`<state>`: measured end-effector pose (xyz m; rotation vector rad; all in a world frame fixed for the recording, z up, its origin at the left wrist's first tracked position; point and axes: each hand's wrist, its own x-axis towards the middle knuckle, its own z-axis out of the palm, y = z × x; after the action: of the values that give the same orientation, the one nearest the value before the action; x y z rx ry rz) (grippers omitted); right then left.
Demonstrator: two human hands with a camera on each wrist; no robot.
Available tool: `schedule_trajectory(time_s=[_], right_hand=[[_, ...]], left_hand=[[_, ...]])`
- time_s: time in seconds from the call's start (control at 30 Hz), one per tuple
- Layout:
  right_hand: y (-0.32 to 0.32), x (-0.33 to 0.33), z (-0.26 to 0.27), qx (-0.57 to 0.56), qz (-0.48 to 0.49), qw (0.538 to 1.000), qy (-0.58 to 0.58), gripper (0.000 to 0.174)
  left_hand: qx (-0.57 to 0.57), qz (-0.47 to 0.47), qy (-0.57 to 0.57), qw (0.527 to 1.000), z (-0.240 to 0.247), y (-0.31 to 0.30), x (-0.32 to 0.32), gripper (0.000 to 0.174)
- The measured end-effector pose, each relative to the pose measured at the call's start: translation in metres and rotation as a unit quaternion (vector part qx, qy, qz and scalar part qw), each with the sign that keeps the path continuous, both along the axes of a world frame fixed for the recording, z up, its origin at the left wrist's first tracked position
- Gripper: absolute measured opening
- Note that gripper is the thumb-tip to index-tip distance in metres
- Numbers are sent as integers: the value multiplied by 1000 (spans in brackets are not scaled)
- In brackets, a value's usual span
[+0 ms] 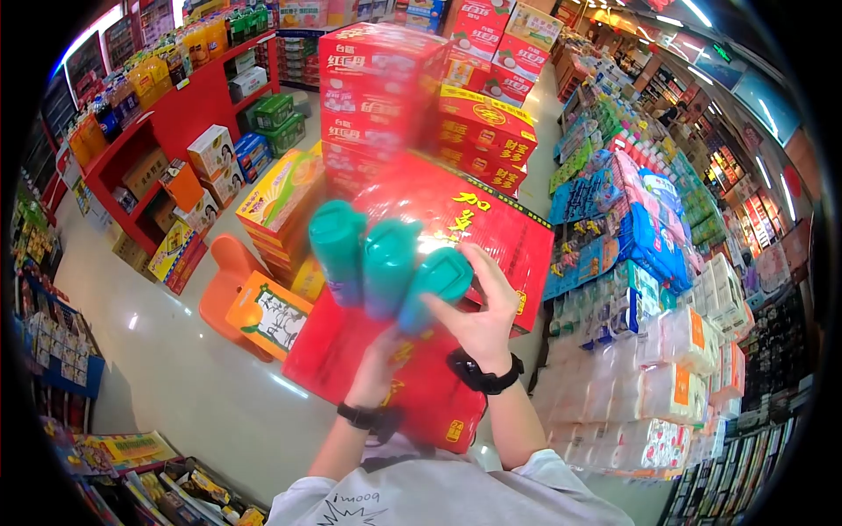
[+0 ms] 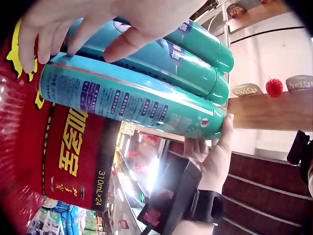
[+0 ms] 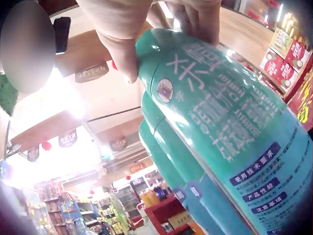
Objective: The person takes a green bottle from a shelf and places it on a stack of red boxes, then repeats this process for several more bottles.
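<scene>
Three teal insecticide spray cans stand side by side, leaning, over red shrink-wrapped drink cartons [image 1: 329, 346]: a left can [image 1: 337, 245], a middle can [image 1: 388, 259] and a right can [image 1: 443, 276]. My right hand [image 1: 482, 316] grips the right can near its cap, thumb on one side and fingers on the other. Low on the row, my left hand [image 2: 122, 24] holds the cans; its thumb and fingertips lie on their blue lower parts in the left wrist view. Motion blurs that hand in the head view. Chinese lettering covers the right can's teal upper part in the right wrist view.
Tall stacks of red cartons [image 1: 377, 96] rise just beyond the cans. On the left are an orange chair [image 1: 230, 294] and a red shelf [image 1: 145, 131] with bottles. Wrapped paper packs [image 1: 667, 386] are piled close on the right. Shiny floor [image 1: 175, 377] lies at the left.
</scene>
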<state>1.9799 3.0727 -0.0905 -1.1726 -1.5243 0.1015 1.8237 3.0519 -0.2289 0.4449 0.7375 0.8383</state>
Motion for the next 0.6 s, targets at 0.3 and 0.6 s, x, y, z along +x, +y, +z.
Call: schedule_trajectory(time_s=[0.3,0.6], right_hand=[[0,3,8,-33,8,999,-24,64],[-4,3,8,-100,58,992,52,65]], left_hand=[[11,7,5,1000,-3,1,0,44],[-49,52,-55,996,-25,4,2,34]])
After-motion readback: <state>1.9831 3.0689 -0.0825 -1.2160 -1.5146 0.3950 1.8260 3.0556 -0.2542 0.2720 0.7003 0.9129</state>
